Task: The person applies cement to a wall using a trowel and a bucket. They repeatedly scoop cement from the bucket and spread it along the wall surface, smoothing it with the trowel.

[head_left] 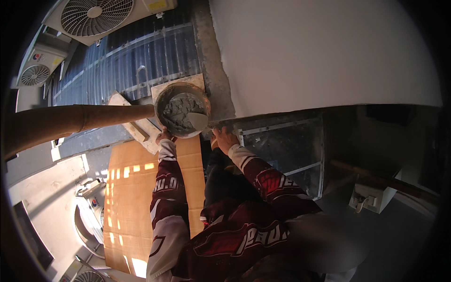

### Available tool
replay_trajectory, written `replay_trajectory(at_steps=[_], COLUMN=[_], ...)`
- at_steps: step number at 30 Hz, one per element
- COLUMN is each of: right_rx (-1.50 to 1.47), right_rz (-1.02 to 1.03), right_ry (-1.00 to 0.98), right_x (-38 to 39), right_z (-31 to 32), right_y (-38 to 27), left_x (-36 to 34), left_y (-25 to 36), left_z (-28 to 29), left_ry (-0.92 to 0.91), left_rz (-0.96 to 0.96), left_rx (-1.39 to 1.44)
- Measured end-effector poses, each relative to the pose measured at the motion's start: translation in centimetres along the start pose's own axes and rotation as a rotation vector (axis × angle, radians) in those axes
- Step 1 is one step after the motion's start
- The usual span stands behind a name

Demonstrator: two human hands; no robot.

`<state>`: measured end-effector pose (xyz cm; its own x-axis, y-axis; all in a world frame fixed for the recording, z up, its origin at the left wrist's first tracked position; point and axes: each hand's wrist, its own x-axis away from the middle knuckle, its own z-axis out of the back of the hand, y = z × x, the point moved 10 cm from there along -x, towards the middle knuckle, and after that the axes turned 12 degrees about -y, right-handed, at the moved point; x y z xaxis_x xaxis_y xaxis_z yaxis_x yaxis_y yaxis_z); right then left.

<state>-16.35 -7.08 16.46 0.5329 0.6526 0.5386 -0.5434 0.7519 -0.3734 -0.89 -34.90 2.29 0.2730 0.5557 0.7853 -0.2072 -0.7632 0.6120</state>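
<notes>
A round bucket [159, 101] of wet grey mortar [181, 109] stands on a board ahead of me. A trowel with a rounded pale blade [198, 121] lies in the mortar at the near right; its handle is not plain to see. At the bucket's near left rim, my left hand [165, 135] is closed on the edge, some fingers hidden beneath it. Just right of the bucket, my right hand [226, 138] reaches to the dark edge below the wall, thumb apart from the fingers. Nothing shows in it, though its fingertips are partly in shadow.
A thick bamboo pole [80, 118] crosses from the left to the bucket. Below lie a brown panel [131, 188] and a mortar-stained board [141, 124]. A white wall [329, 56] rises at right above a metal-framed dark panel [284, 145]. Air-conditioner units [96, 16] stand at left.
</notes>
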Motion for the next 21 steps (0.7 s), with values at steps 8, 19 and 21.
replay_trajectory(at_steps=[8,19,21], right_rx=[0.094,-0.057,-0.239], right_rz=[-0.12,-0.119,-0.002], right_ry=[-0.084,-0.1,0.053], right_x=[2.7,9.7,9.9], right_z=[-0.4,0.7,2.3], right_y=[2.1,4.1,1.4], left_x=[-0.6,-1.9,-2.7], left_y=[-0.5,-0.6,0.9], left_z=[0.3,0.7,2.1], left_ry=[-0.042,-0.138,-0.13], left_rz=[0.016,0.055,0.032], left_rx=[0.011,-0.03,-0.01])
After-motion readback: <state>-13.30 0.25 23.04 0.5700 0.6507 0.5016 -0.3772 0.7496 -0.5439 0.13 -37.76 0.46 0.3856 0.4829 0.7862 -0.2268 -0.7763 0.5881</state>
